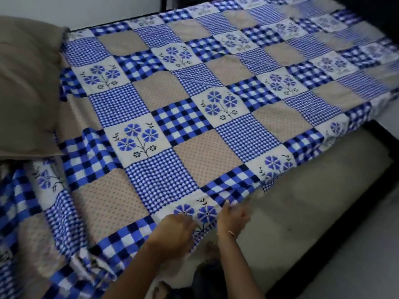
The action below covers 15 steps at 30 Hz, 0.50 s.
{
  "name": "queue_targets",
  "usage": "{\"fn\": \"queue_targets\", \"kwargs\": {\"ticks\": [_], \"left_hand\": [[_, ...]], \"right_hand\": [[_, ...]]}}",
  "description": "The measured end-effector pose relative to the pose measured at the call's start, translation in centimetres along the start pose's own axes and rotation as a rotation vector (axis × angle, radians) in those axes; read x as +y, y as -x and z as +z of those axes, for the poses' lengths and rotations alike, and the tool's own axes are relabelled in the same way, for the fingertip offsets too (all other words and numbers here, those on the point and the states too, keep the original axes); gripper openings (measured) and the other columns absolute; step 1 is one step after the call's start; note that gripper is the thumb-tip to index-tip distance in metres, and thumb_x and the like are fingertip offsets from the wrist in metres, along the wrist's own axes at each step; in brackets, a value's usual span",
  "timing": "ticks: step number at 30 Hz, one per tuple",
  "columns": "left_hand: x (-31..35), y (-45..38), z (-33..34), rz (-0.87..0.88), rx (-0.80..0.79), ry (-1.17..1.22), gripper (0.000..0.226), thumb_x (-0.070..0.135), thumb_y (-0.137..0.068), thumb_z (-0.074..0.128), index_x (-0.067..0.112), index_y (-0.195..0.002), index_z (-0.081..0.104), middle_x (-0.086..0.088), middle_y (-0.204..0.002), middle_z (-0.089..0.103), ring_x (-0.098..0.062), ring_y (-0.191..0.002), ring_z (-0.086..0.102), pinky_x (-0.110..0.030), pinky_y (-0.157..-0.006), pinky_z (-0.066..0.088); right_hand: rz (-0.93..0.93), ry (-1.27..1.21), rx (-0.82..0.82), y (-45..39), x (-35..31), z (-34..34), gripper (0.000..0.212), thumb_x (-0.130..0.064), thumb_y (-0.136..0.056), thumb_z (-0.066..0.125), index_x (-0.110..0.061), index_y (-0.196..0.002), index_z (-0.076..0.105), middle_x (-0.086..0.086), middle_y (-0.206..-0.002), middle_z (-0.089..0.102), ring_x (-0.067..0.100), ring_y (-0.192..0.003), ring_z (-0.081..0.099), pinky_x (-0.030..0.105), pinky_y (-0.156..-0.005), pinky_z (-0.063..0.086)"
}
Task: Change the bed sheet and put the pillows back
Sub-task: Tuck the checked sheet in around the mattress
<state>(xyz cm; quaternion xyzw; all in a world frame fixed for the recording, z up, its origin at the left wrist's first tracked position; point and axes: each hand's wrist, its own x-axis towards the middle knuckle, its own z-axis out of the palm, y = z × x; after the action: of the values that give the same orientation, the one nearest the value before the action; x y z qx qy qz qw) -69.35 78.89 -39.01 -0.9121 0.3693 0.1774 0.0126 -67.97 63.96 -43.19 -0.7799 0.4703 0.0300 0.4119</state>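
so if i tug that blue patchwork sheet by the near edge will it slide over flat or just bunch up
Probably bunch. The sheet looks thin and floppy: it already wrinkles where the left hand and right hand grip its edge, and it hangs in loose folds at the near left. It seems light, so a pull would likely drag it across the mattress. The pillow may pin that end.
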Motion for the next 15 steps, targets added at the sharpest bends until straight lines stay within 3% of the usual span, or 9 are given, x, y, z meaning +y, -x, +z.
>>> {"fn": "queue_targets", "kwargs": {"ticks": [2,4,5,8,11,13,15], "left_hand": [[1.2,-1.5,-0.4,-0.097,-0.004,0.072,0.033,0.047,-0.071,0.069,0.018,-0.087,0.065,-0.003,-0.088,0.063,-0.018,-0.08,0.063,-0.026,-0.058,0.049],[2.0,-2.8,-0.6,-0.245,-0.109,0.068,0.032,0.029,-0.092,0.05,0.012,-0.119,0.051,-0.009,-0.122,0.049,-0.025,-0.112,0.051,-0.036,-0.083,0.046],[2.3,-3.2,-0.5,-0.25,-0.169,0.067,0.03,0.02,-0.095,0.044,0.011,-0.124,0.047,-0.009,-0.128,0.045,-0.026,-0.116,0.049,-0.037,-0.086,0.045],[2.9,-3.1,-0.3,-0.206,-0.316,0.054,0.028,0.007,-0.094,0.041,0.008,-0.119,0.053,-0.011,-0.124,0.051,-0.028,-0.109,0.057,-0.037,-0.084,0.046],[2.8,-2.7,-0.5,-0.131,-0.355,0.018,0.027,0.011,-0.094,0.04,0.006,-0.113,0.057,-0.011,-0.119,0.055,-0.03,-0.104,0.058,-0.038,-0.082,0.047],[2.3,-2.5,-0.4,-0.14,-0.25,0.073,0.023,0.019,-0.092,0.042,0.009,-0.104,0.059,-0.009,-0.109,0.06,-0.028,-0.095,0.061,-0.035,-0.076,0.047],[1.7,-1.9,-0.5,-0.182,0.025,0.166,0.016,0.024,-0.087,0.051,0.012,-0.08,0.058,-0.004,-0.082,0.062,-0.02,-0.07,0.063,-0.027,-0.053,0.042]], "right_hand": [[-0.019,-0.039,-0.1,-0.6,0.8,0.0,0.037,-0.025,-0.098,0.044,0.008,-0.112,0.054,0.027,-0.109,0.059,0.035,-0.091,0.058,0.028,-0.062,0.031],[-0.015,-0.008,-0.084,-0.3,1.3,-0.3,0.034,-0.02,-0.098,0.042,0.01,-0.11,0.055,0.027,-0.103,0.062,0.034,-0.089,0.059,0.025,-0.058,0.023],[0.004,0.011,-0.075,0.1,1.6,-0.6,0.033,-0.019,-0.098,0.042,0.01,-0.108,0.055,0.026,-0.101,0.063,0.033,-0.086,0.058,0.025,-0.057,0.021],[0.133,0.055,-0.134,1.1,2.8,-0.9,0.032,-0.022,-0.099,0.041,0.006,-0.105,0.056,0.023,-0.102,0.063,0.03,-0.087,0.057,0.026,-0.062,0.028],[0.205,0.026,-0.141,1.6,2.8,-0.8,0.026,-0.018,-0.096,0.047,0.004,-0.104,0.058,0.02,-0.104,0.062,0.031,-0.092,0.058,0.028,-0.067,0.037],[0.114,-0.025,0.005,1.9,1.8,-1.1,0.021,-0.009,-0.089,0.056,0.005,-0.104,0.058,0.019,-0.103,0.059,0.032,-0.094,0.056,0.035,-0.074,0.045],[-0.069,-0.028,0.125,2.9,-0.1,-1.2,0.029,-0.005,-0.084,0.06,0.004,-0.112,0.055,0.018,-0.109,0.054,0.033,-0.1,0.051,0.035,-0.081,0.041]]}}
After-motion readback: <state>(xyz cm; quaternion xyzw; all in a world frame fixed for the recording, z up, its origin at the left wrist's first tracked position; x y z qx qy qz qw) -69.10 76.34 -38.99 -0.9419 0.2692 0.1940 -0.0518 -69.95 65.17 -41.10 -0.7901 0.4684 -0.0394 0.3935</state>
